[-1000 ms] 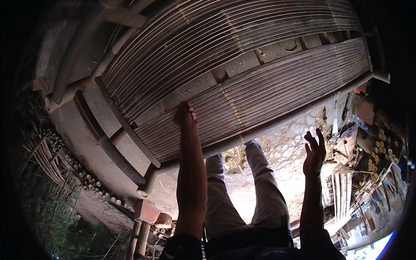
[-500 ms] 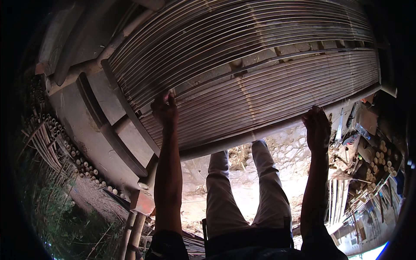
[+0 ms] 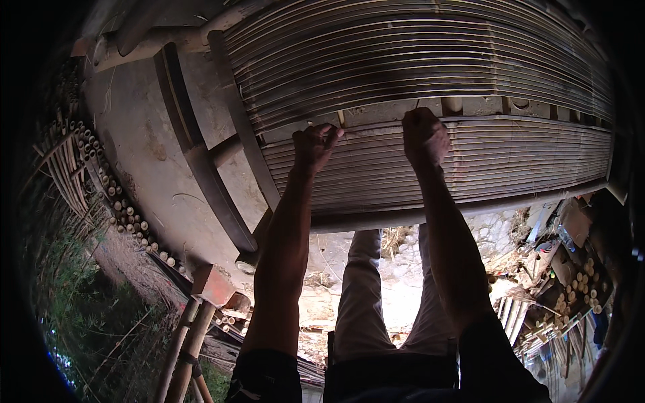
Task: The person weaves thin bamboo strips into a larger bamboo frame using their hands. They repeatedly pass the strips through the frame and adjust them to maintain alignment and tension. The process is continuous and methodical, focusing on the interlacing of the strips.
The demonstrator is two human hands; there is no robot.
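A bamboo frame (image 3: 227, 94) carries rows of long thin bamboo slats in a far group (image 3: 376, 64) and a near group (image 3: 376, 161), with a gap between them. My left hand (image 3: 314, 146) is closed at the left end of the gap, over the near slats' far edge. Farther right along that edge, my right hand (image 3: 426, 133) is closed in a fist, knuckles up. A faint thin line seems to run between the hands; whatever the fingers hold is hidden. Short bamboo crosspieces (image 3: 453, 105) show in the gap.
A round rail (image 3: 376, 220) borders the near side, close to my legs. Cut bamboo poles are stacked at left (image 3: 134, 225) and right (image 3: 582, 282). A reddish block (image 3: 213, 285) sits by the frame's lower left corner, above leaning poles (image 3: 183, 356).
My right hand has left the near rail and moved far and left to the gap. My left hand stays near the left end of the slats, and the whole view has shifted.
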